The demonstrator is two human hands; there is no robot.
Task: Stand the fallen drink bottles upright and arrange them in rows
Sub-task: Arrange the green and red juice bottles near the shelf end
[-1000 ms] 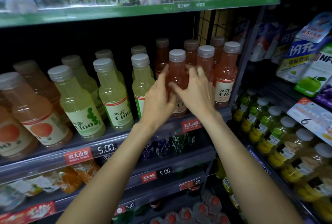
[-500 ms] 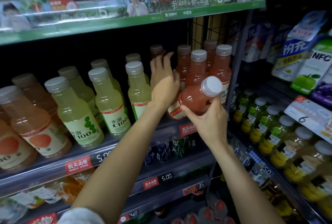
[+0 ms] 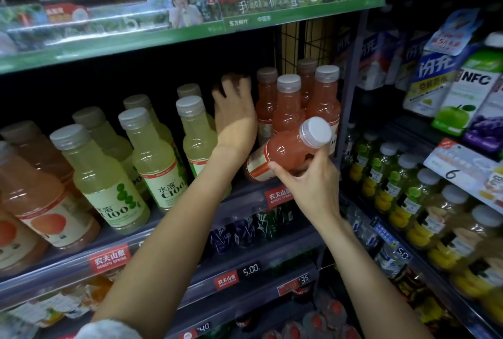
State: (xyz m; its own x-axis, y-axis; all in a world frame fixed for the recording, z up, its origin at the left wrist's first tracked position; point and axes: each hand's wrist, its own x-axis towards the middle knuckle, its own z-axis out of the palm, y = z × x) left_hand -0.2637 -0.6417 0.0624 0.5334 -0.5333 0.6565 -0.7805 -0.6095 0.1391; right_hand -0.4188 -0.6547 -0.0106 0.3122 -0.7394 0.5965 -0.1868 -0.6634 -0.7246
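Far left of the shelf (image 3: 168, 232): orange-ish bottles, then yellow-green bottles (image 3: 152, 164) standing in rows, leaning a bit in the wide lens. Nothing to fix there as far as can be told.

Moving right: left hand (image 3: 235, 118) reaching deep into the gap between the yellow-green rows and the pink rows, fingers blurred and curled toward a dark cap at the back. Can't tell whether it's actually gripping that back bottle or just touching it.

Next over: pink bottle (image 3: 285, 152) tipped way over, base down-left near the shelf's front edge, white cap up-right and pointing out toward the camera. So long axis running diagonal, nowhere near upright. Right hand (image 3: 313, 183) cupping it from underneath, thumb across the label near the base, fingers wrapped round the belly. Firm hold, looks like.

Right of that: pink bottles (image 3: 324, 104) standing upright in their rows, just behind the tipped one.

Probably the key bit: open slot sits up-left of the right hand, right where the left hand is. Cap needs swinging up and back, base sliding in. Right hand clearly the nearer one for that.
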